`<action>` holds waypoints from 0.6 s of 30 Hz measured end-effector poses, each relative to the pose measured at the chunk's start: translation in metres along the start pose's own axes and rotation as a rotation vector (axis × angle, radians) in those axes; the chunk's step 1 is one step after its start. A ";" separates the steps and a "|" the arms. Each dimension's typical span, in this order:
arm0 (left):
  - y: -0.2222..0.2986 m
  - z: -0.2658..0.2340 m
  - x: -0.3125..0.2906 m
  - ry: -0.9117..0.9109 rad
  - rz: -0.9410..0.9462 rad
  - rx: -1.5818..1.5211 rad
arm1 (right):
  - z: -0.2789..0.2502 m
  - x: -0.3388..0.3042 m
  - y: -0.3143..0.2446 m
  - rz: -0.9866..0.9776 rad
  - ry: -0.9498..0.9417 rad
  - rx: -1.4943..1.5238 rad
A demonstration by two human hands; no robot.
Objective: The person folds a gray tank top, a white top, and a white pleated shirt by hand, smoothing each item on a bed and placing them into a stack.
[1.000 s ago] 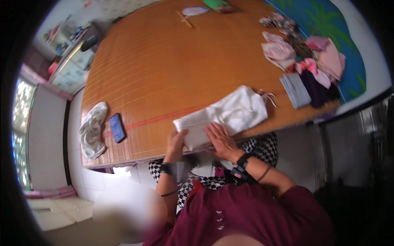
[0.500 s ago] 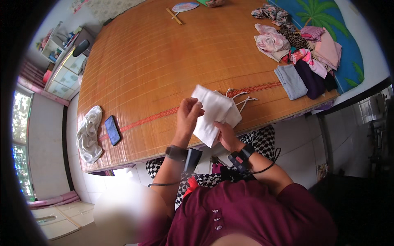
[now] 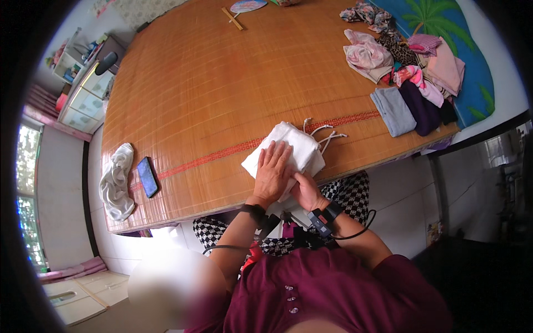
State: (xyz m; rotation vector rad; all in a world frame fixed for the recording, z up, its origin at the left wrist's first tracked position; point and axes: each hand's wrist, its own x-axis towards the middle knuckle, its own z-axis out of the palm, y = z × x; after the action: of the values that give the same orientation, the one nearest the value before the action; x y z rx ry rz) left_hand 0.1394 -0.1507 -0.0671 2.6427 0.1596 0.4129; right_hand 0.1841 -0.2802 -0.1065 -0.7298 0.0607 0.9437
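A folded white garment (image 3: 294, 139) lies near the front edge of the mat-covered bed, with several white cords (image 3: 327, 136) trailing from its right side. My left hand (image 3: 272, 172) rests flat on top of it, fingers stretched out over the cloth. At the garment's near edge, my right hand (image 3: 306, 191) has its thumb on the cloth and the fingers curled, partly hidden below. Both wrists wear dark bands with cables.
Left on the mat (image 3: 194, 111) are a phone (image 3: 147, 177) and a crumpled white satin cloth (image 3: 117, 183). Folded grey (image 3: 393, 111) and dark purple clothes (image 3: 420, 108) lie at right, beside a pile of pink and patterned clothes (image 3: 369, 55). A fan (image 3: 248, 6) is at the far side.
My left hand has come down from a raised, curled pose to lie flat on the white garment. The garment's lifted left part now lies folded down. My right hand stays at its near edge.
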 end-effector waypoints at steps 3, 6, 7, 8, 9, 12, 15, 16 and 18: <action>-0.006 0.009 0.000 -0.053 0.045 0.013 | -0.006 -0.006 -0.008 0.030 -0.036 -0.029; -0.008 0.013 -0.002 -0.082 0.057 0.048 | -0.019 -0.010 -0.031 0.108 -0.091 -0.276; -0.010 0.013 -0.003 -0.085 0.053 0.064 | -0.012 -0.016 -0.044 0.131 -0.081 -0.418; -0.010 0.014 -0.003 -0.092 0.055 0.087 | -0.005 -0.023 -0.061 0.148 -0.068 -0.564; -0.010 0.015 -0.003 -0.101 0.056 0.110 | -0.005 -0.026 -0.076 0.109 -0.060 -0.751; -0.005 0.017 0.000 -0.110 0.039 0.130 | -0.021 -0.027 -0.104 -0.090 0.156 -0.978; -0.004 0.019 0.000 -0.090 0.025 0.128 | -0.028 -0.010 -0.128 -0.150 0.314 -1.069; -0.005 0.020 0.000 -0.080 0.027 0.131 | -0.030 0.000 -0.129 -0.164 0.311 -1.161; -0.004 0.019 0.001 -0.092 0.028 0.125 | -0.032 0.020 -0.128 -0.188 0.312 -1.339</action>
State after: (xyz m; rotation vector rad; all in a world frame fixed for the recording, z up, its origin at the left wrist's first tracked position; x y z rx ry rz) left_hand 0.1461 -0.1550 -0.0848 2.7837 0.1234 0.2991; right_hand 0.3007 -0.3325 -0.0684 -2.0709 -0.4021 0.5867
